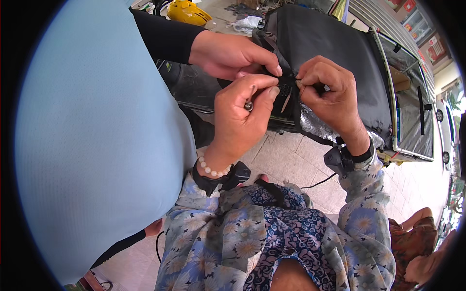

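My left hand [240, 109] is closed, with the rounded metal end of a slim tool [249, 105] poking out between its fingers. Its thumb and forefinger pinch close to the dark fabric, and what lies at their tips is too small to tell. My right hand [330, 89] pinches the edge of a black fabric cover [330, 39] with a silvery lining [313, 121]. A thin pinkish-brown strip [287, 100] hangs between my hands. From a black sleeve, another person's hand [230, 52] reaches in and touches the fabric just above my left fingertips.
A person in a light blue top [102, 136] stands close at my left. Clear plastic sheeting on a white frame [412, 97] adjoins the cover at the right. A yellow helmet [188, 12] lies at the back. Another person [415, 247] is at the lower right, above pale paving [281, 157].
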{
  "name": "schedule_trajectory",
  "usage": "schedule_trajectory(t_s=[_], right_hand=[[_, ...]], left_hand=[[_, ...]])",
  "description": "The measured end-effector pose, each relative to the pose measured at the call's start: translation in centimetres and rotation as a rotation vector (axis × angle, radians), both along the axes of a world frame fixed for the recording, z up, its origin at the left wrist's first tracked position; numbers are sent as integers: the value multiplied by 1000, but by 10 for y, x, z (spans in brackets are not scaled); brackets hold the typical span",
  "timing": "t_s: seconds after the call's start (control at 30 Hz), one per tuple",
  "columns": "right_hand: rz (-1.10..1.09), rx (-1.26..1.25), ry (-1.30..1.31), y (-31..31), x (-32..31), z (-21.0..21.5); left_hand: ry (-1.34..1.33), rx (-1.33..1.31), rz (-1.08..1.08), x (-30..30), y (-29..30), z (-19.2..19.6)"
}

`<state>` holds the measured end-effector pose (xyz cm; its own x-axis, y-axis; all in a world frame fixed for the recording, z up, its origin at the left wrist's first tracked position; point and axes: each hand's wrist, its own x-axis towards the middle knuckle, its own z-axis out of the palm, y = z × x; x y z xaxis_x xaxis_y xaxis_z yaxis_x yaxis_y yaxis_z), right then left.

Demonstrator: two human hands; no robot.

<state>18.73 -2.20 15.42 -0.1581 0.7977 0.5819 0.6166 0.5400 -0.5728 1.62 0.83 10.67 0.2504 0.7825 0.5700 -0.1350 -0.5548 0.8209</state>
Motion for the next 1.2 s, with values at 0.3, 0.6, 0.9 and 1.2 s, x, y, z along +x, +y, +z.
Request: schedule_trajectory(t_s=[0.3, 0.6, 0.9, 1.2], right_hand=[[-81, 156, -115, 0, 7, -11], [5, 84, -52, -2, 7, -12], [-143, 327, -163, 2, -5, -19], [-162, 328, -113, -3, -5, -22]], left_hand=[[22, 77, -13, 38, 17, -2], [211, 142, -3, 27, 13, 1], [111, 192, 62, 33, 5, -3], [116, -54, -157, 20, 11, 8]])
